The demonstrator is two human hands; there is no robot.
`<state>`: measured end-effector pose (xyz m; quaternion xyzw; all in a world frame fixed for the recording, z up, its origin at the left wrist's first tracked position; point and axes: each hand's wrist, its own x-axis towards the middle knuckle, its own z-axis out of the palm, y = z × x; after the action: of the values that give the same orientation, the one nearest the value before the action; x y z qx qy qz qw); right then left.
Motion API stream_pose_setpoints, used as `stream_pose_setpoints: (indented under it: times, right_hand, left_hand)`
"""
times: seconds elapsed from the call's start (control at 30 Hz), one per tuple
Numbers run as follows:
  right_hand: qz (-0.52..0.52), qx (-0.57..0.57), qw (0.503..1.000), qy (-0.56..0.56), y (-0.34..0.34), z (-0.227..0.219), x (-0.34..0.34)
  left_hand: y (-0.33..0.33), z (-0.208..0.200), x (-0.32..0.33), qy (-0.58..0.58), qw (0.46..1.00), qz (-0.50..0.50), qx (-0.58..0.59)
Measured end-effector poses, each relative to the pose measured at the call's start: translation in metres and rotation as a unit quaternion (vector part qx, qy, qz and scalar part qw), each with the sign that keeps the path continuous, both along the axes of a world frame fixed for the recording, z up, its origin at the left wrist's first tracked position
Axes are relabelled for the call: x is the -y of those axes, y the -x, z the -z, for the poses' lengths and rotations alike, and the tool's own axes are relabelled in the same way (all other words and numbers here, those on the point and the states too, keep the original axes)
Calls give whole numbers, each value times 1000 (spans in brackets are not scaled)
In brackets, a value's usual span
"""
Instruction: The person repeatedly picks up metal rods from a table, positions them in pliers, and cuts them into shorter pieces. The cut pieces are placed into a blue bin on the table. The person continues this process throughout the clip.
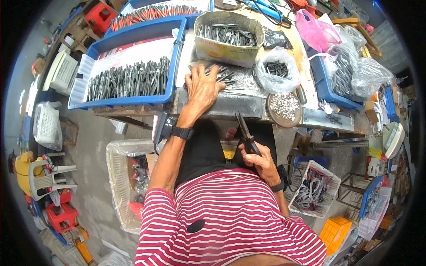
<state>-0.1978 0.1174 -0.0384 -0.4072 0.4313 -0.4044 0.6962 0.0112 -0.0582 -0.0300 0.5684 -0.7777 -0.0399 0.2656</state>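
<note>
My left hand (202,92) rests at the table's near edge with its fingers spread. Its fingertips touch a small pile of thin dark metal pieces (227,76) in front of the cardboard box (226,52). In front of my lap, my right hand (262,163) is wrapped round a pair of long-nose pliers (245,131), whose jaws point up toward the table edge and look slightly apart. Nothing shows between the jaws. More thin metal pieces fill the box. A clear plastic bag (278,84) of small dark parts sits right of the pile.
A blue tray (176,66) of upright dark metal strips stands left of my left hand. At the edge on the right is a round dish (271,116) of small silvery bits. Another blue tray (317,80) holds bagged parts. Crates (116,177) stand on the floor beside my legs.
</note>
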Motion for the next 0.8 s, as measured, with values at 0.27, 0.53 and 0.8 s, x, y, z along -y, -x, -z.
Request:
stream_pose_setpoints:
  times: [0.27,0.53,0.8]
  right_hand:
    - [-9,-49,999,-5,0,-4,0]
    - [-16,-76,997,22,-1,-4,1]
    - [-9,-93,995,32,1,-2,0]
  left_hand:
    - [8,-5,-1,-18,998,56,-36]
    - [4,-1,-3,40,983,58,-168]
    - [12,-3,-1,35,982,22,-187]
